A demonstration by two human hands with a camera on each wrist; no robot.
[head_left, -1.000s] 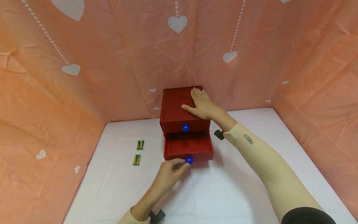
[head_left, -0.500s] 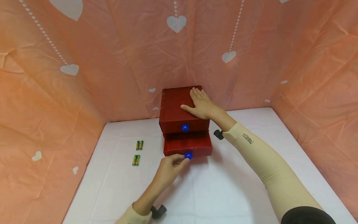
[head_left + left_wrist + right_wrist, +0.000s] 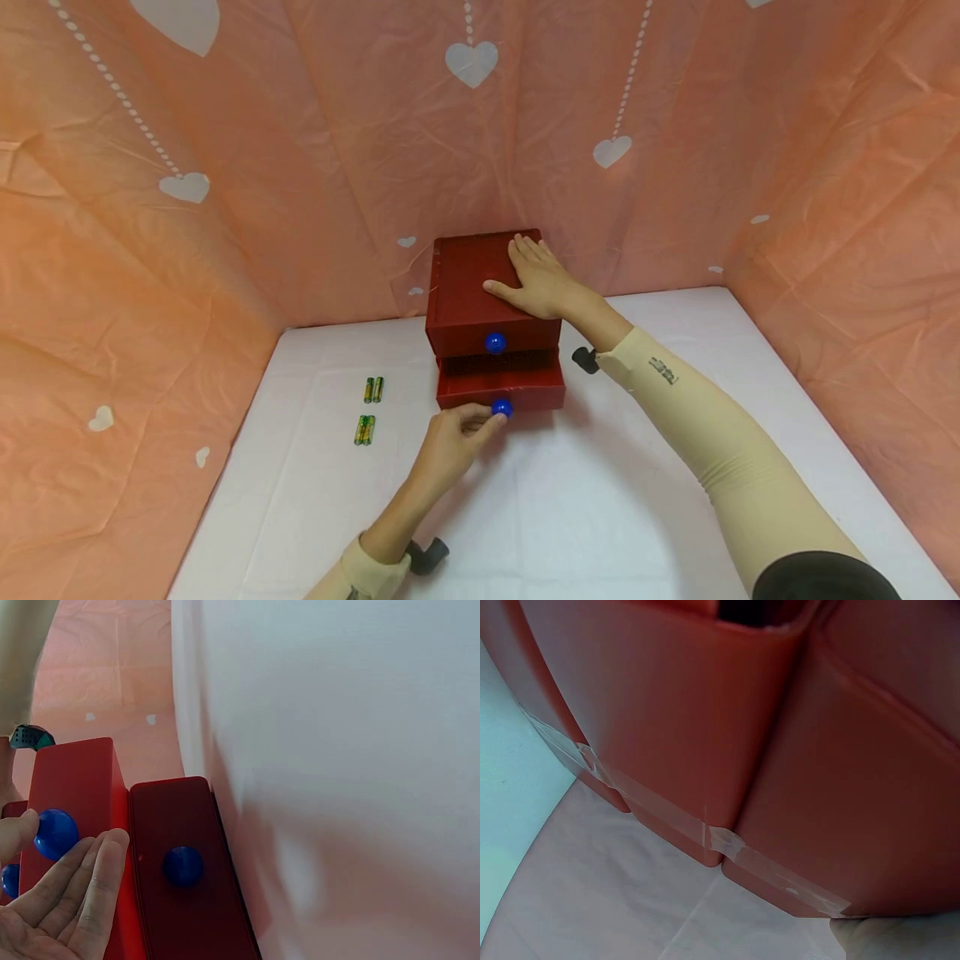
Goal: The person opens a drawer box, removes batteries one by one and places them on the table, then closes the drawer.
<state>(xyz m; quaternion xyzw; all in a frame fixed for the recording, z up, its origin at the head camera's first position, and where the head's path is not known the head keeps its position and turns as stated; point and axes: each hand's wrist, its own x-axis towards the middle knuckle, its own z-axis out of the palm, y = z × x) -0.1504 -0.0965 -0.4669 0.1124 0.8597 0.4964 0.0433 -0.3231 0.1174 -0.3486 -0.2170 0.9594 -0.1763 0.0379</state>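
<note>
A red drawer cabinet stands at the back of the table, with round blue knobs on its fronts. One drawer below the top one is pulled partly out. My left hand pinches that drawer's blue knob between thumb and fingers. In the left wrist view, the knob lies between the thumb and fingertips, and a lower closed drawer shows beside it. My right hand rests flat on the cabinet top, fingers spread. The right wrist view shows the cabinet's red side closely.
Two pairs of green-and-gold batteries, a farther pair and a nearer pair, lie left of the cabinet. A white cloth covers the table. Pink curtains with white hearts hang behind and at both sides.
The pulled-out drawer has slid inward, toward the cabinet, with my left hand following on its knob. My right hand stays on the top. The batteries have not moved.
</note>
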